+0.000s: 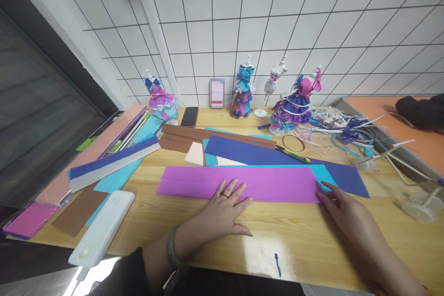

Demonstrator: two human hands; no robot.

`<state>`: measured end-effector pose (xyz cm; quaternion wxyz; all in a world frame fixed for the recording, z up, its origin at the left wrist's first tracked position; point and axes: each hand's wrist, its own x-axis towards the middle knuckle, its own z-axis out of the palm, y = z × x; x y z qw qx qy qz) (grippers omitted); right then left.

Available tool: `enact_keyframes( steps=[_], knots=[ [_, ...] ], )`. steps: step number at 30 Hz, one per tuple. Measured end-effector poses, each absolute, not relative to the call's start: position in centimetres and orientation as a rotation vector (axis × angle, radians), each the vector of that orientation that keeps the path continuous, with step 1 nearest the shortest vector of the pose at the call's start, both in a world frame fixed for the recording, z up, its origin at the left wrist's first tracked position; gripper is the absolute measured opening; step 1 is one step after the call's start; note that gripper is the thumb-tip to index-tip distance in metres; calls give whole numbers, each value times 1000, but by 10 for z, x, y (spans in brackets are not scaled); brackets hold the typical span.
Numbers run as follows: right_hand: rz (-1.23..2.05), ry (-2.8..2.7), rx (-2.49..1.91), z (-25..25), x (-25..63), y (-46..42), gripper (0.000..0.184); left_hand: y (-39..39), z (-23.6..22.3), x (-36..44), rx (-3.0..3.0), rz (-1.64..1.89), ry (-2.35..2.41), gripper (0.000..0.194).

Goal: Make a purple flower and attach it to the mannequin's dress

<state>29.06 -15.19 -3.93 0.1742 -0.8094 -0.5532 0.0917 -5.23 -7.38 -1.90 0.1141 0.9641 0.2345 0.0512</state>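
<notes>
A long purple crepe paper strip lies crosswise in front of me, with a light blue sheet showing from under its right end. My left hand rests on the purple strip, its fingers spread flat. At the strip's right end, my right hand pinches the edge near the lower corner, thumb and index finger close together. Just behind the strip lies a dark blue sheet, with yellow-and-black scissors on it. Brown strips lie farther back.
Small dress forms in paper dresses stand along the wall, beside a phone. A white lamp-like device sits at the left front. Tangled ribbons lie at the right. A small blue scrap lies near the front edge.
</notes>
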Motion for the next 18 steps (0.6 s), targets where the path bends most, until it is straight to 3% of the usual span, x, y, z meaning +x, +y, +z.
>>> enact_keyframes(
  steps=[18],
  knots=[
    [184,-1616,-2333,-43,294,-152,51,-80,-22,-46,2903,204,634,83]
  ],
)
